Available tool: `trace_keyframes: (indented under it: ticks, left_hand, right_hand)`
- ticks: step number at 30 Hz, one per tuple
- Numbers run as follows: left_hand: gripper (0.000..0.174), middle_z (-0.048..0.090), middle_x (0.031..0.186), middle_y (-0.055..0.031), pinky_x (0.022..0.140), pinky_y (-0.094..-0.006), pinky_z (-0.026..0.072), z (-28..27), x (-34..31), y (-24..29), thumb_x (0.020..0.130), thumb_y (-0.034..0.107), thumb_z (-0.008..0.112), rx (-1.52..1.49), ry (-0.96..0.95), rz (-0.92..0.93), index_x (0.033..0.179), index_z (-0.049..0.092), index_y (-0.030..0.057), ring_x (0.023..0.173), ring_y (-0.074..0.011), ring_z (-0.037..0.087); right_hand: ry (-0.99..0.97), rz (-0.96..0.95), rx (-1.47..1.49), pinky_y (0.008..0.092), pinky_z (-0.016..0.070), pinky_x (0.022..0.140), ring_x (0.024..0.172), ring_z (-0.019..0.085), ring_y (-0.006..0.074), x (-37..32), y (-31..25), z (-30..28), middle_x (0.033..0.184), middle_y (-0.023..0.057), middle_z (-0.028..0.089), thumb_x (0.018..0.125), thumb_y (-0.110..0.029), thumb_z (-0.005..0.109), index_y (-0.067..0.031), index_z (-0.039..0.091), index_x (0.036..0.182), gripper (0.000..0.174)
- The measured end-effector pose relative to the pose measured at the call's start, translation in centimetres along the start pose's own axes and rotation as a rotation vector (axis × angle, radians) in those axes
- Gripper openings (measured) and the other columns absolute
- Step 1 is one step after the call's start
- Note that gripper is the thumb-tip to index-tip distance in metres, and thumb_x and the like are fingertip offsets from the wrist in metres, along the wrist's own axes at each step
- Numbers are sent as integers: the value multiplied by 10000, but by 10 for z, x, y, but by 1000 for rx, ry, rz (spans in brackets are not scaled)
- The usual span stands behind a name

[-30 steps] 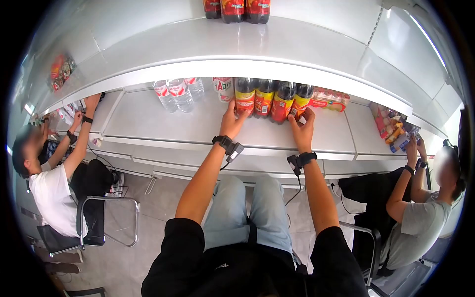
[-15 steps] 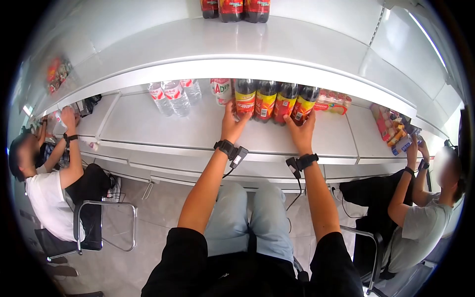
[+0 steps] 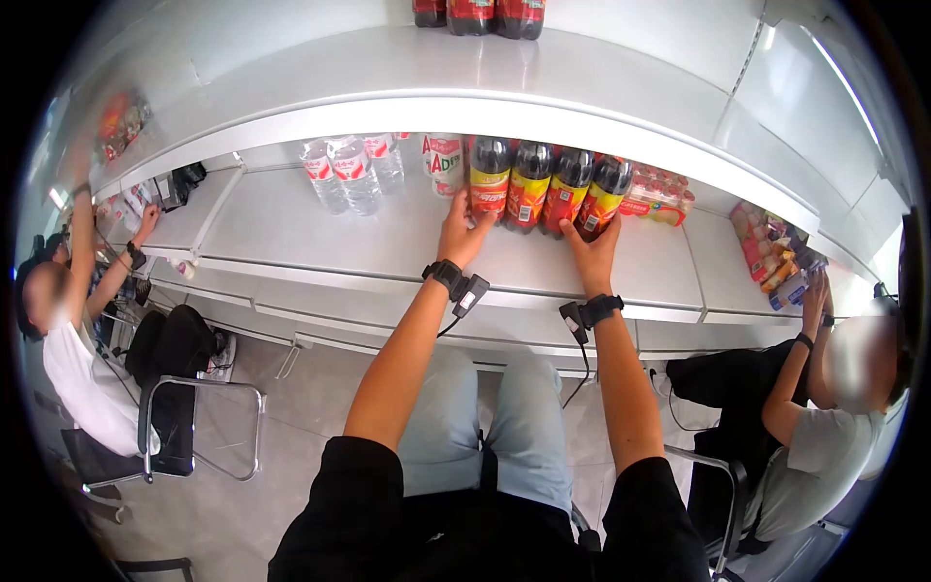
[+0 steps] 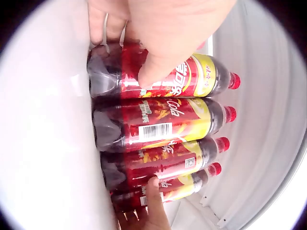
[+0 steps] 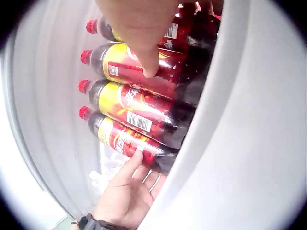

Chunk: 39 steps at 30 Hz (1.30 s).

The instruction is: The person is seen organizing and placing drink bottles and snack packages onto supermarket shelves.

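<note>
Under the upper shelf, a row of four cola bottles stands upright and side by side on the lower shelf, red caps up. The left hand grips the leftmost bottle, thumb on its label and fingers round its outer side; the right hand holds the rightmost bottle from outside, its thumb reaching across to the next bottle's label. The step in hand seems to be squaring up this row; it would go best with even, low pressure from both ends, since the inner bottles have mainly their neighbours to steady them. The left fingers should mind the white-and-red bottle just beside them, and the right ones the pack of small bottles beyond. Farther left stand water bottles, well apart from both hands.
</note>
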<state>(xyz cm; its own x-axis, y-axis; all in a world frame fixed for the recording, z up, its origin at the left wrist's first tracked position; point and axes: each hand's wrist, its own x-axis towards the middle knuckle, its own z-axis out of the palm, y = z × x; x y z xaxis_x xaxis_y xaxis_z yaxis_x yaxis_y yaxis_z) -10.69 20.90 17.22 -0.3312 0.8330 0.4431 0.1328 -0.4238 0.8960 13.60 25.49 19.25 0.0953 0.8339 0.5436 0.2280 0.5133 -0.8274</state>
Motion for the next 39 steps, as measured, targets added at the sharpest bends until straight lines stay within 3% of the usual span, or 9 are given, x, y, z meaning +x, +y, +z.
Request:
trace_keyframes:
  ticks: [16,19,23,26,27,29,32,35,39]
  left_hand:
    - [765,501,1413,-108,1001,-407,449,-11,-22,19,831,141,743,234,-20,-37,1473,331,79,1312,-260,496]
    - [754,527,1369,-181,955,-400,478,-9,-23,17,806,168,743,221,36,21,1450,366,58,1235,-302,545]
    - [801,361,1525,-134,1083,-410,377,-14,-39,20,836,150,744,138,-111,-101,1491,289,75,1417,-263,343]
    - [799,308,1530,-155,1111,-425,366,-15,-91,74,881,81,697,-207,-249,-368,1525,225,68,1453,-283,269]
    - [753,328,1522,-142,1063,-383,430,-24,-106,108,893,52,676,-146,-374,-220,1514,252,79,1419,-265,331]
    - [471,603,1232,-86,894,-320,517,-39,-113,188,931,71,645,-101,-556,-56,1361,457,40,1123,-177,601]
    - [283,670,929,-64,748,-277,527,-52,-94,293,951,84,616,-278,-596,-1,1221,559,22,847,-142,666]
    - [247,658,860,-61,596,-238,475,-68,-42,390,973,179,582,-200,-447,100,1173,565,35,726,-131,643]
    - [316,641,985,-70,620,-238,444,-68,78,450,951,238,577,-470,-172,402,1206,537,56,819,-141,628]
  right_hand:
    - [-79,-16,-259,428,338,1126,1334,397,403,-23,-6,-18,1428,269,382,734,-214,836,49,220,1488,1008]
    - [-67,-29,-265,430,334,1127,1342,381,405,-23,-2,-19,1434,261,376,728,-197,835,42,225,1489,1004]
    - [-135,-26,-211,423,324,1131,1362,358,392,-36,4,-21,1456,251,353,733,-180,832,27,210,1500,1008]
    - [-382,149,56,475,316,1121,1422,307,334,-67,-46,-47,1529,146,309,778,-158,817,-51,202,1530,978]
    - [-503,57,59,492,342,1106,1428,317,312,-72,-65,-54,1546,111,298,812,-127,786,-86,226,1529,911]
    - [-775,130,294,440,398,1079,1366,425,273,-69,-172,-74,1431,129,463,870,-59,708,-98,284,1504,764]
    - [-923,-11,431,345,533,876,1130,607,211,-37,-282,-91,1231,110,611,900,-13,647,-48,389,1438,598]
    - [-738,-188,553,254,526,658,967,639,165,17,-358,-89,1160,111,632,942,-93,594,-25,444,1391,478]
    - [-432,-219,643,277,466,771,967,582,143,109,-412,-55,1175,76,621,949,-237,547,-22,464,1366,477]
